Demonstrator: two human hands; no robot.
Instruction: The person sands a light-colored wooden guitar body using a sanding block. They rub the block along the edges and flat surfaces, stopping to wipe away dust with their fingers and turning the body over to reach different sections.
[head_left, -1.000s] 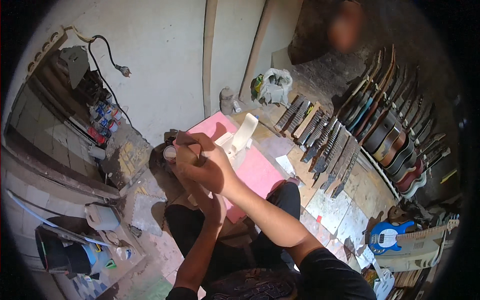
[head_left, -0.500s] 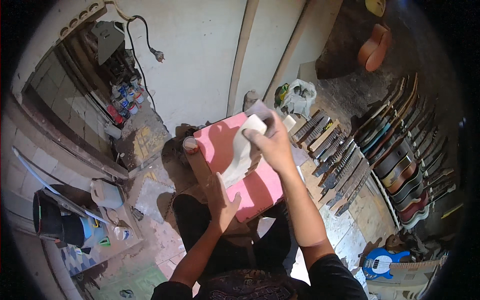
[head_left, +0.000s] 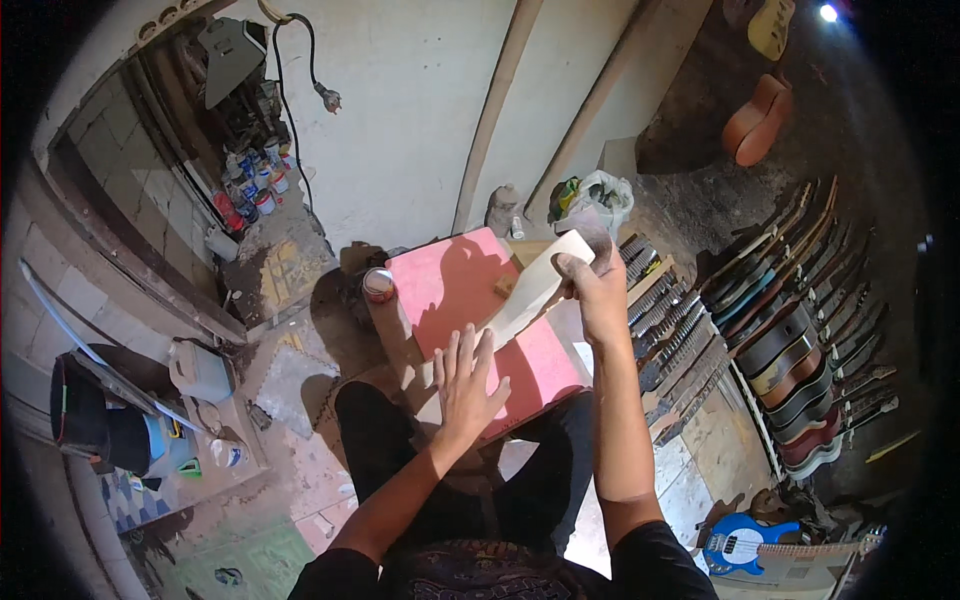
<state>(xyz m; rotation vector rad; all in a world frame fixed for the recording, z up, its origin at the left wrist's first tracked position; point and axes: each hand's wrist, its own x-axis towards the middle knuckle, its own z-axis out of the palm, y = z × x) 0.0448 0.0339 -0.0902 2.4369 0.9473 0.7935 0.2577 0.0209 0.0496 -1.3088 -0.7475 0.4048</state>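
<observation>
So the pale wooden piece (head_left: 540, 290) sits mid-frame, slanting from just right of centre down toward the lower left, above the pink-topped desk (head_left: 530, 375). The right hand (head_left: 597, 285) has the upper end gripped, thumb flat on the pale face and fingers curled round behind, with a greyish sheet (head_left: 588, 228) poking out past the knuckles (can't tell what it's made of). The left hand (head_left: 465, 385) is down at the lower end, fingers fanned out wide and not wrapped round anything; it's over the wood, though I honestly can't tell if the fingertips are pressing on it or floating just above.

Handling-wise, my guess is fairly light and totally stiff, since one hand seems to manage the far end fine. It looks smooth and bare, so I'd expect it to slide a bit if your palms are dusty. Not super fragile, but I'd go easy on the edges, which could ding. Best hold imo: thumb over the broad face near the top end, fingers underneath, other palm flat near the bottom end so it doesn't swing.
</observation>
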